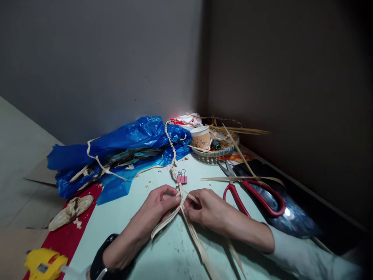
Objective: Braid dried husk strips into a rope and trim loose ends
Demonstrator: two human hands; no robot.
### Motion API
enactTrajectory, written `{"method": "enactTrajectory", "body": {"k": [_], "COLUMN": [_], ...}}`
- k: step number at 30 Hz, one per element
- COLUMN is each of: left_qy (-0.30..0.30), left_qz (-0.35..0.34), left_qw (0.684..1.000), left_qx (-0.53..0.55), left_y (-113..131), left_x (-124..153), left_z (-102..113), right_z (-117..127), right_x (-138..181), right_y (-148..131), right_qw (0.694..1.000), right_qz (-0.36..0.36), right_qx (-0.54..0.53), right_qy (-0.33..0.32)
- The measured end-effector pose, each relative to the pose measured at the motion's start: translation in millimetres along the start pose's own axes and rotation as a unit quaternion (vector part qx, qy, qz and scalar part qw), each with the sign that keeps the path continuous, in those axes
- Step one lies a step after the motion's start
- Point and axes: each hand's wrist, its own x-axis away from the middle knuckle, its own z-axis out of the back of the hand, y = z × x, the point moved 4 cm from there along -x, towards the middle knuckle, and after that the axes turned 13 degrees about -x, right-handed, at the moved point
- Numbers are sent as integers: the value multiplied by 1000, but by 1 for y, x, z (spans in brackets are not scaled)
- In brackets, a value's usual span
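A braid of pale dried fibre runs down from the blue bag to a pink binder clip at the table's middle. Below the clip it parts into loose strands. My left hand pinches a strand at the braid's lower end, its tail hanging under the palm. On the other side, my right hand has its fingers closed round another strand, which trails out below the wrist. A middle strand lies between both hands, running toward the front edge.
Red-handled scissors lie at right beside a dark, glossy flat object. A woven basket with a paper cup stands behind. At left are a blue plastic bag, a fibre bundle and a yellow glue gun.
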Motion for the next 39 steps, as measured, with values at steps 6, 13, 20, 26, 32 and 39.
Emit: {"method": "enactTrajectory", "body": {"k": [6,13,20,26,32,39], "left_qy": [-14,-13,64,75,66,58], "left_qz": [17,76,34,48,36,63], "left_qw": [998,989,993,991,980,976], "left_qx": [56,124,91,104,186,202], "left_y": [0,-13,-7,-7,-8,-14], "left_x": [14,14,13,13,13,11], "left_z": [-6,-19,-20,-21,-25,-29], "right_z": [7,10,20,36,14,2], "right_x": [4,6,10,26,32,25], "right_y": [5,8,-4,-37,-49,-8], "right_qw": [998,998,998,986,964,992], "right_qz": [-7,8,9,85,3,-9], "right_qx": [-58,-66,-53,-142,-255,-125], "right_qy": [-13,-6,16,-25,-78,19]}}
